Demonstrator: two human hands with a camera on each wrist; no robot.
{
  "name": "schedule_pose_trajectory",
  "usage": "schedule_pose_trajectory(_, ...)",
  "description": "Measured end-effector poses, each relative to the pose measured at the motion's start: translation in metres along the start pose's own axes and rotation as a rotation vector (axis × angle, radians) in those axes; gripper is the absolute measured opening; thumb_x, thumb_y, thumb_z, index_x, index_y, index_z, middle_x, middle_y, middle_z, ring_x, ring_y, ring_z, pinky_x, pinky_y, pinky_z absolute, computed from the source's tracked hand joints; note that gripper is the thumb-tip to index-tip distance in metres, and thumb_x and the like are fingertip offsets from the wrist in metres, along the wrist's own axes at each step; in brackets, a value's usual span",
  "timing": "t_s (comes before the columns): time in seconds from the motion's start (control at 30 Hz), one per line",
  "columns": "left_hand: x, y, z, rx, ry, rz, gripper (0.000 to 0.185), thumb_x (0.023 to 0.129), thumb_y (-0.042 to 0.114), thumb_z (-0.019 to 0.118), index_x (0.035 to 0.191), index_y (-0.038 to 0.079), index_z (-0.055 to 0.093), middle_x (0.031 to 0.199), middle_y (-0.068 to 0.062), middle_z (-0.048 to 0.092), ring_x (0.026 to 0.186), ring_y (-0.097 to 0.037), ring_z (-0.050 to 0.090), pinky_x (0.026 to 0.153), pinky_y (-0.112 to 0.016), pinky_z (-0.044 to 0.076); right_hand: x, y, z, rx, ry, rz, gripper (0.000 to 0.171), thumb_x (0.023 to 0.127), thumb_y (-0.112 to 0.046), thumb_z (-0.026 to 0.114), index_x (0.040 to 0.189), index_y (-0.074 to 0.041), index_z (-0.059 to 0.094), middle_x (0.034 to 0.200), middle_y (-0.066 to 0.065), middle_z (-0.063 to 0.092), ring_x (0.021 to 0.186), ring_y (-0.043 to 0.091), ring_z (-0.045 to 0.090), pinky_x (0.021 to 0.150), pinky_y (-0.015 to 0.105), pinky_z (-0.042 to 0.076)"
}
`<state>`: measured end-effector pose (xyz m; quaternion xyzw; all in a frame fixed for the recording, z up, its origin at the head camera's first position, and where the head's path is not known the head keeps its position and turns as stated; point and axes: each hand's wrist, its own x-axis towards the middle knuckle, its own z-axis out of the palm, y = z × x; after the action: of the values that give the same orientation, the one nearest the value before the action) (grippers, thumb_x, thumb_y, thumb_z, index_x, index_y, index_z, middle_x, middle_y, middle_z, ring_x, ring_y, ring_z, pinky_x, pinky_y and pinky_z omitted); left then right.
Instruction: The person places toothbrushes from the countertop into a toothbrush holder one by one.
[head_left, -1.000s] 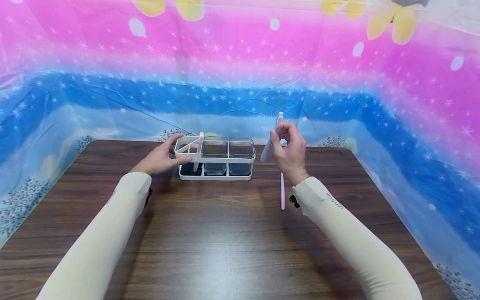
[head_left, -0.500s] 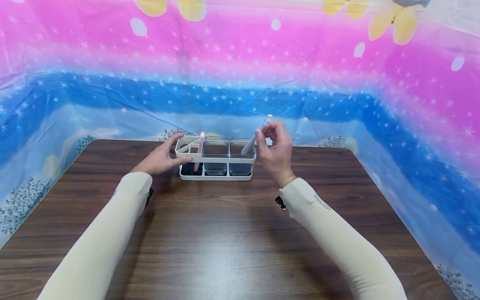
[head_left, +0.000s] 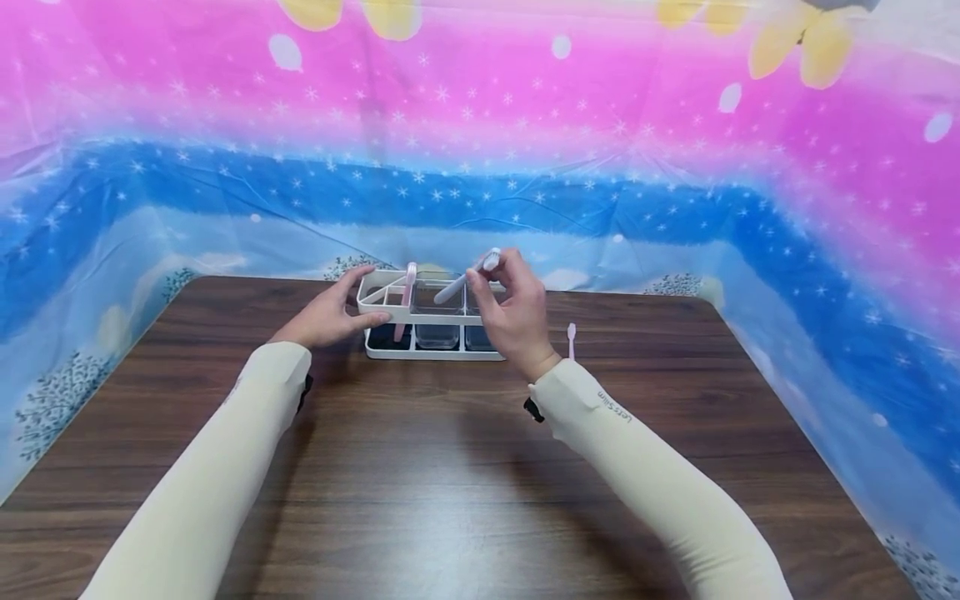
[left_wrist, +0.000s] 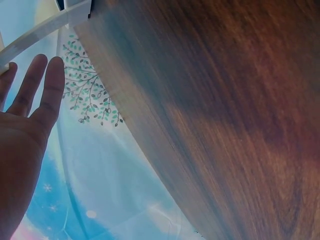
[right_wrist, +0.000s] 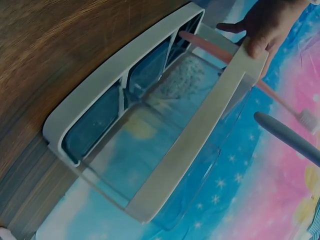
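Observation:
A white toothbrush holder with two clear cups stands near the back of the table. My left hand holds its left end, thumb on the front rim and fingers behind. A pink toothbrush leans in the holder, bristles up, beside that hand. My right hand pinches a grey-blue toothbrush close to its bristle end, above the cups. Its handle slants down to the left, apart from the holder's rim in the right wrist view. Another pink toothbrush lies right of the holder, partly hidden by the right forearm.
The brown wooden table reaches toward me, with its back edge just behind the holder. A pink and blue patterned cloth hangs around the back and sides.
My right hand has moved left with the grey-blue toothbrush, from right of the holder to over the cups. The brush now slants more. My left hand stays at the holder's left end.

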<state>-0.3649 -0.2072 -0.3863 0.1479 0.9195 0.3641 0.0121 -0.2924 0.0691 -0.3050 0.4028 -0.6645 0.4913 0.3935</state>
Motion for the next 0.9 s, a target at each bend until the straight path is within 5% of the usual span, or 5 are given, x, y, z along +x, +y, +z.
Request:
schedule_pose_trajectory(0.37, -0.001, -0.001, 0.000, -0.013, -0.002, 0.006, 0.098, 0.080, 0.058, 0.066, 0.152, 0.023, 0.011, 0.132, -0.022, 0.044, 0.113, -0.037, 0.052, 0.088, -0.053, 0.044, 0.006, -0.005, 0.017, -0.008, -0.035, 0.008, 0.014, 0.085, 0.015, 0.061, 0.091, 0.009, 0.051, 0.088, 0.019, 0.057, 0.083, 0.030, 0.062, 0.080, 0.036, 0.052)
schedule_pose_trajectory(0.6, 0.000, -0.003, 0.000, -0.005, 0.005, -0.006, 0.099, 0.078, 0.062, 0.066, 0.152, 0.023, 0.013, 0.131, -0.020, 0.044, 0.113, -0.036, 0.051, 0.090, -0.055, 0.042, -0.002, 0.030, 0.030, -0.011, -0.064, 0.049, 0.012, 0.088, 0.004, 0.063, 0.095, 0.004, 0.053, 0.090, 0.014, 0.058, 0.085, 0.024, 0.063, 0.082, 0.031, 0.051)
schedule_pose_trajectory(0.9, 0.000, 0.000, -0.001, -0.013, 0.001, -0.007, 0.098, 0.079, 0.061, 0.066, 0.152, 0.022, 0.013, 0.130, -0.020, 0.045, 0.114, -0.036, 0.051, 0.089, -0.054, 0.043, -0.002, 0.036, 0.042, -0.044, -0.115, 0.079, 0.010, 0.093, -0.007, 0.061, 0.097, 0.000, 0.054, 0.091, 0.010, 0.059, 0.086, 0.017, 0.062, 0.080, 0.024, 0.049)
